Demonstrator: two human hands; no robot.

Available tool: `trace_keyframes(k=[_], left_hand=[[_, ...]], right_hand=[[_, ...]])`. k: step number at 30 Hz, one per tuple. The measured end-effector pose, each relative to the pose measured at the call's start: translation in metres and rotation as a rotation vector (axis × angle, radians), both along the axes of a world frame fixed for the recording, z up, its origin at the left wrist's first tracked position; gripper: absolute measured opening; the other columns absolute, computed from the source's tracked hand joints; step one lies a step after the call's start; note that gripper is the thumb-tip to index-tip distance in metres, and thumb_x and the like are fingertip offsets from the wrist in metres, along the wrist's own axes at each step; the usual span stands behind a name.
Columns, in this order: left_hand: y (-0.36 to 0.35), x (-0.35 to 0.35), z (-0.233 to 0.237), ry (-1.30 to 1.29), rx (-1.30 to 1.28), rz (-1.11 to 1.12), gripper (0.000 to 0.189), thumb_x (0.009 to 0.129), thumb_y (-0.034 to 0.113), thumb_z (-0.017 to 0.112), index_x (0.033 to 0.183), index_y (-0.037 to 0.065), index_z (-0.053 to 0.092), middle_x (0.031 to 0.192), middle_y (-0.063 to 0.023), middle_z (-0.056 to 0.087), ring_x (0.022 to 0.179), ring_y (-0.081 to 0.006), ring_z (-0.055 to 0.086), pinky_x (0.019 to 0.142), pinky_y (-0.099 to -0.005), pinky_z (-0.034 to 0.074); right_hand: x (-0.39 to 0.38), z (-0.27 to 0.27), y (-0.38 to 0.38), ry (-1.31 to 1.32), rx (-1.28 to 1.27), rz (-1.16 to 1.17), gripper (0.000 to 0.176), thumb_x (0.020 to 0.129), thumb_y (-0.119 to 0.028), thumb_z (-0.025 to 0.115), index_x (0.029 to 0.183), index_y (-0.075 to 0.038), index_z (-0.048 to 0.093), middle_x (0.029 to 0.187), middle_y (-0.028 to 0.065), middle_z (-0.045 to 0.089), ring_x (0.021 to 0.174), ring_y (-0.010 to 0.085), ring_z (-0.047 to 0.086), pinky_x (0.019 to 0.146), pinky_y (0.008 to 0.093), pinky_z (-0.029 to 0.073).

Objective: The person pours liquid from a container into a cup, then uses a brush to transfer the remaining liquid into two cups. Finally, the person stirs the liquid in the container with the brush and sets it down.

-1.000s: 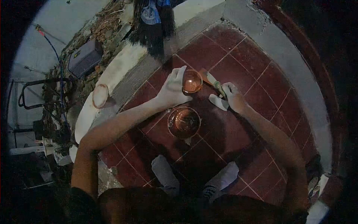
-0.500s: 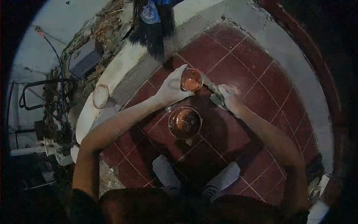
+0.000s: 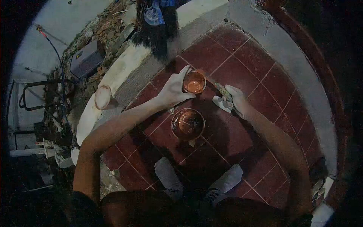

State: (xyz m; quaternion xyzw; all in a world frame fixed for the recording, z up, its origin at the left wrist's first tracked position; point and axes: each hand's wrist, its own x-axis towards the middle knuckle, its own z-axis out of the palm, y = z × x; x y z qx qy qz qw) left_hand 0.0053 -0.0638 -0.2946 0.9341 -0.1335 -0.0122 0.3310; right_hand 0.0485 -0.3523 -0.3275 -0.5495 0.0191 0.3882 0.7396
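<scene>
My left hand point(image 3: 176, 90) is wrapped around a small clear cup point(image 3: 195, 82) with orange-brown liquid in it, its mouth facing me. My right hand point(image 3: 235, 100) is closed on a slim tool with a mottled, stained handle point(image 3: 224, 92); its kind does not show clearly. The tool's thin end reaches the cup's right rim, where an orange smear shows. Just below the cup stands a larger round container point(image 3: 188, 125), with a glossy copper-brown coating and liquid inside.
Red tiles point(image 3: 249, 83) cover the floor, bordered by a low grey kerb point(image 3: 298, 60). A round lid point(image 3: 103, 97) rests on the white ledge at left. A dark-bristled broom point(image 3: 157, 38) hangs at the top. My shoes point(image 3: 227, 179) are close below the container.
My right hand has shifted slightly right, and the tool's end now lies by the cup's upper right rim. The left hand and cup have barely moved.
</scene>
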Motion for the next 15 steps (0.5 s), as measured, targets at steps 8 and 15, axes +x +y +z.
trace_keyframes(k=[8, 15], left_hand=[[-0.001, 0.003, 0.009, 0.079, -0.080, -0.039, 0.114, 0.071, 0.028, 0.087, 0.154, -0.003, 0.016, 0.151, -0.0205, 0.043, 0.132, -0.0374, 0.044, 0.115, -0.0440, 0.032], [-0.006, 0.001, 0.020, 0.172, -0.107, -0.029, 0.112, 0.073, 0.027, 0.085, 0.154, -0.003, 0.014, 0.153, -0.0206, 0.039, 0.135, -0.0374, 0.042, 0.116, -0.0434, 0.031]], right_hand=[[-0.006, 0.012, 0.001, 0.051, 0.056, -0.041, 0.033, 0.108, -0.032, 0.039, 0.106, -0.005, 0.059, 0.073, 0.0050, 0.066, 0.051, 0.0072, 0.055, 0.043, 0.0234, 0.044], [-0.003, 0.002, -0.008, -0.017, -0.037, -0.052, 0.028, 0.107, -0.030, 0.042, 0.105, -0.007, 0.058, 0.076, 0.0021, 0.062, 0.053, 0.0079, 0.052, 0.048, 0.0231, 0.042]])
